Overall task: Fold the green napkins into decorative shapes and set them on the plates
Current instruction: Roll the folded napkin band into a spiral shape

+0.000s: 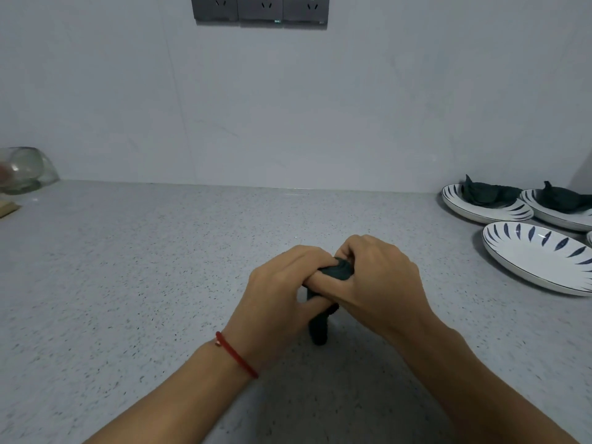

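Where the two forearms reach in from the near edge, a red string bracelet (237, 355) circles the left wrist. Just beyond it the left hand (282, 290) and right hand (381, 283) meet over the speckled grey desk (128, 283), each grip curled tight around a rolled dark green napkin (339, 271). The left thumb lies across the bundle, the right fingers pinch its upper end, and a narrow tail of the cloth hangs down between the wrists, its tip at or just above the desk.

Farther off to the right, an unfilled white plate with dark blue leaf marks (538, 261) sits on the desk, well apart from the hands. Behind it stand two more plates of the same pattern: the left plate (483, 213) carries a folded green napkin (490, 193) with a raised point, and the right plate (557, 219), partly cut off by the frame edge, carries another folded napkin (567, 198).

At the far left a glass bowl (25, 169) rests near the wall. High on the wall sits a row of grey power sockets (259, 9).
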The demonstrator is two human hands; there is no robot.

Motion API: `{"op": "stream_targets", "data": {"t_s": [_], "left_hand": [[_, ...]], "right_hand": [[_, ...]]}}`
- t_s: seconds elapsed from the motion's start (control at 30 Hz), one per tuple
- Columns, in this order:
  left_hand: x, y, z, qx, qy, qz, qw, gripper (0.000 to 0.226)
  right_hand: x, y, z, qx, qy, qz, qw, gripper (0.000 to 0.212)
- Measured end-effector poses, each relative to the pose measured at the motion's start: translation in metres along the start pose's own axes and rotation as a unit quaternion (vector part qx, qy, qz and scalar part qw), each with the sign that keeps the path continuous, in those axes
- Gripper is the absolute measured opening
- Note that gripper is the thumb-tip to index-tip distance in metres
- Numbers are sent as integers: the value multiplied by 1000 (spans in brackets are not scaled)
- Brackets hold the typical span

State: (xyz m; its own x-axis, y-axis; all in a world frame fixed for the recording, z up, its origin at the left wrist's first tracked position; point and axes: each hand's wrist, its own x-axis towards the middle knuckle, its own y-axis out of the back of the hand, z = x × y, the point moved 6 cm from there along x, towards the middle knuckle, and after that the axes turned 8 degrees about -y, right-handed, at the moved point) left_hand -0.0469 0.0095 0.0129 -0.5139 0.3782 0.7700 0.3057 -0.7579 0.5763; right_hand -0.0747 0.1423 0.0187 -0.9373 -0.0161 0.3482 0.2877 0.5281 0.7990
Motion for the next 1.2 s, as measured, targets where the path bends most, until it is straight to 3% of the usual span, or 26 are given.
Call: {"op": "stream_targets", "data": {"t_s": [0.1,0.23,0.43,0.5,0.57,0.67,0.73,0.8,0.9,1.07,1.2], "left_hand": [[0,8,-3,-39,-3,6,999,27],[-1,14,-4,-94,-3,22,995,28],[-3,12,-6,-184,36,24,982,29],[-5,8,-7,-205,52,0,977,30],[-5,4,-9,-207,75,-32,975,33],[-11,3,-16,-214,156,-1,964,51],[-14,3,-22,-240,244,44,938,42],[-14,-5,-19,-287,311,39,905,27],[-14,-13,-18,-270,345,23,899,28],[-13,-4,-25,-303,340,58,888,32],[-13,9,-39,-279,323,71,901,36]], "right_hand": [[3,-1,5,57,13,-70,996,64],[2,-2,8,153,22,-193,969,46],[-2,7,7,294,35,-271,916,31],[-2,9,7,285,38,-244,926,32],[1,14,12,226,33,-157,961,52],[4,23,12,15,69,0,997,77],[2,26,5,-94,92,78,988,80],[-3,23,-4,-116,127,127,977,75],[-13,12,-20,-125,215,192,949,55],[-20,4,-33,-110,283,193,933,45],[-12,8,-17,67,285,67,954,46]]}}
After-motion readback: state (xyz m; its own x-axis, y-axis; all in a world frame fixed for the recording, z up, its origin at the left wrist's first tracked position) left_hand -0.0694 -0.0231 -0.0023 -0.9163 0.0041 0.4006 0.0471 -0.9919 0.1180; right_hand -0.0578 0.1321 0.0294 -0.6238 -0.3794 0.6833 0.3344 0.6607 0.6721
